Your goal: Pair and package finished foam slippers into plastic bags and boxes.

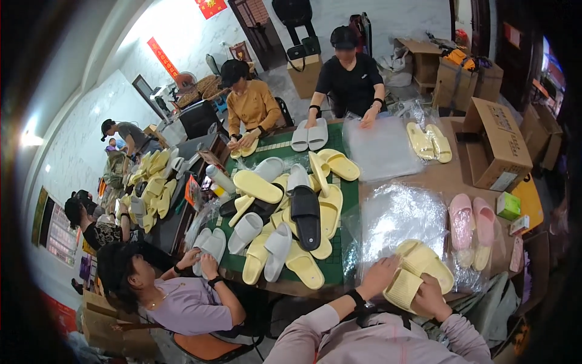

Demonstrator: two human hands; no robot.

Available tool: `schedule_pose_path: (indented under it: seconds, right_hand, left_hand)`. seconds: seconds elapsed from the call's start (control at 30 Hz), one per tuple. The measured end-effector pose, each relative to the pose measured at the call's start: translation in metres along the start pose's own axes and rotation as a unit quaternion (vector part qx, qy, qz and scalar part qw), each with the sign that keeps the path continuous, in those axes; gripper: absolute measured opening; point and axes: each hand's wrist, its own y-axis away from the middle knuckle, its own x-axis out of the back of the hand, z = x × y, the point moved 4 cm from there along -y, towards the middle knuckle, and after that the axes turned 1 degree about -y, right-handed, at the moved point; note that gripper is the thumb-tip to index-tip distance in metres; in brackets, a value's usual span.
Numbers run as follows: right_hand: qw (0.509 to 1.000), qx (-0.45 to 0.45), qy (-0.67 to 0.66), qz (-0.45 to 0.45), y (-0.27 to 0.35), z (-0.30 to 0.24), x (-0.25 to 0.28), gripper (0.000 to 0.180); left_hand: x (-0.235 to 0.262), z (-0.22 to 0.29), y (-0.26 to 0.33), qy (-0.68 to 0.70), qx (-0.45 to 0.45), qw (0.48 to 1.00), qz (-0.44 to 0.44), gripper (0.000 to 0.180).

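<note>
Two pale yellow slippers [429, 262] are together in front of me, at the near edge of the table. My left hand [378, 278] has its fingers closed against their left side. Wrapped round the lower slipper [401, 290] from the right is my right hand [430, 296], with part of its fingers hidden by the strap. Just beyond them lies a stack of clear plastic bags [400, 221], shiny and flat. To the right, a pair of pink slippers [471, 224] sits in clear wrapping.
A pile of yellow, grey and black slippers [305, 218] covers the green mat to my left. Co-workers handle slippers around the table. Bagged yellow slippers [429, 143] lie at the far right, near an open cardboard box [500, 142] and a small green box [508, 206].
</note>
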Motion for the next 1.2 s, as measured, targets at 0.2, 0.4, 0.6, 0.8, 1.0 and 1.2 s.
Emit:
schedule_pose_path:
  seconds: [0.2,0.4,0.6,0.8,1.0,1.2]
  right_hand:
    - [0.992,-0.014,0.079,0.092,-0.008,-0.023,-0.003,0.026]
    - [0.988,-0.010,0.127,0.088,-0.014,-0.032,-0.004,0.026]
    - [0.977,-0.075,0.113,0.166,-0.017,-0.003,-0.018,0.027]
    - [0.968,-0.157,0.074,0.184,-0.019,0.002,-0.022,0.028]
    - [0.969,-0.156,0.051,0.184,-0.024,-0.005,-0.014,0.027]
    - [0.971,-0.156,0.046,0.175,-0.029,0.000,-0.027,0.026]
  left_hand:
    - [0.002,0.013,0.007,-0.108,-0.030,0.994,0.001,0.052]
    - [0.018,0.023,0.010,-0.108,-0.029,0.994,0.011,0.055]
    - [0.024,0.033,0.010,-0.109,-0.024,0.994,-0.003,0.057]
    - [0.026,0.039,0.001,-0.121,-0.035,0.992,0.011,0.057]
    - [0.032,0.027,0.004,-0.097,-0.002,0.995,-0.027,0.057]
    - [0.036,0.037,0.003,-0.090,-0.033,0.995,0.003,0.050]
